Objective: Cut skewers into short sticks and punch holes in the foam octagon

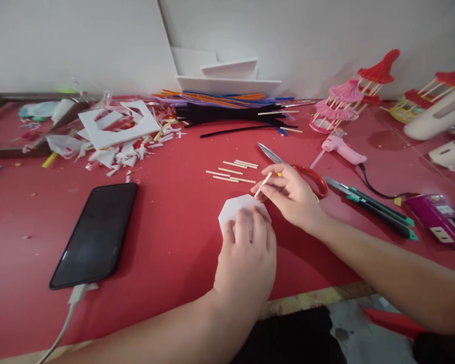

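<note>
Pinching slim wooden stick (266,180) | right hand (296,197) | left hand (247,255) on white polygon (229,211)

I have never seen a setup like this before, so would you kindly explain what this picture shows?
There is no machine here: these are a person's own bare hands. The single picture comes from a camera worn on the head, looking forward and down.

The left hand rests on a white many-sided piece. The right hand holds a short pale stick.

Just beyond, more loose sticks lie on the red table. To the left are a phone with a white cable and, farther back, white scraps. To the right are scissors, a pink glue gun and utility knives.
</note>
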The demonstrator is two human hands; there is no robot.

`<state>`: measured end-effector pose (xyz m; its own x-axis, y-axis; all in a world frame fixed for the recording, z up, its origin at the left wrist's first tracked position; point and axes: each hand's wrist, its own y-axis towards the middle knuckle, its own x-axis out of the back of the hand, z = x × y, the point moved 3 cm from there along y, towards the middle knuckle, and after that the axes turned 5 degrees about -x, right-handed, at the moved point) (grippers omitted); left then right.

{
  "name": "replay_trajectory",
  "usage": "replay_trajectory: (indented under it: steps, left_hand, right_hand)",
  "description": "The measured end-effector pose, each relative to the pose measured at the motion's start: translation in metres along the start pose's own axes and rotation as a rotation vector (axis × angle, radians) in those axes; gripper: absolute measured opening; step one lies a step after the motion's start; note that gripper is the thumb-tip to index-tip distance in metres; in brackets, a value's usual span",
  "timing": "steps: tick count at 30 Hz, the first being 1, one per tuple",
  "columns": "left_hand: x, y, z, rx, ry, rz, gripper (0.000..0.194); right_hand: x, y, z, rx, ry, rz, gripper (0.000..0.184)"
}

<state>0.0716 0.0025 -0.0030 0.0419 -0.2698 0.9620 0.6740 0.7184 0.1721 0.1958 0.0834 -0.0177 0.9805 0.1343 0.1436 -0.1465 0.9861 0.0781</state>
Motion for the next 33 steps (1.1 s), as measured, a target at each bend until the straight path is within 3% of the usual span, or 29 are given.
replay_trajectory:
  steps: [5, 10, 14, 18, 23, 33]
  left_hand:
    - [0.002, -0.001, 0.001, 0.026, -0.043, 0.008, 0.044]
    - [0.002, -0.001, 0.009, -0.003, -0.058, -0.067, 0.035]
    - [0.001, -0.003, 0.011, -0.003, -0.058, -0.108, 0.033]
    - [-0.001, -0.005, 0.011, 0.015, -0.073, -0.076, 0.044]
    - [0.000, -0.005, 0.011, 0.019, -0.071, -0.113, 0.038]
    - [0.002, -0.007, 0.008, 0.013, -0.020, -0.129, 0.040]
  right_hand:
    - [0.009, 0.006, -0.005, 0.059, -0.087, 0.017, 0.015]
    - [0.013, 0.020, -0.010, 0.047, -0.023, 0.028, 0.016]
    - [0.013, 0.014, -0.008, 0.040, -0.022, 0.030, 0.016]
    - [0.013, 0.003, -0.005, 0.093, -0.182, -0.040, 0.015]
    - [0.011, 0.007, -0.004, 0.158, -0.271, -0.077, 0.013]
    - [0.014, -0.002, 0.010, 0.235, -0.401, 0.048, 0.017]
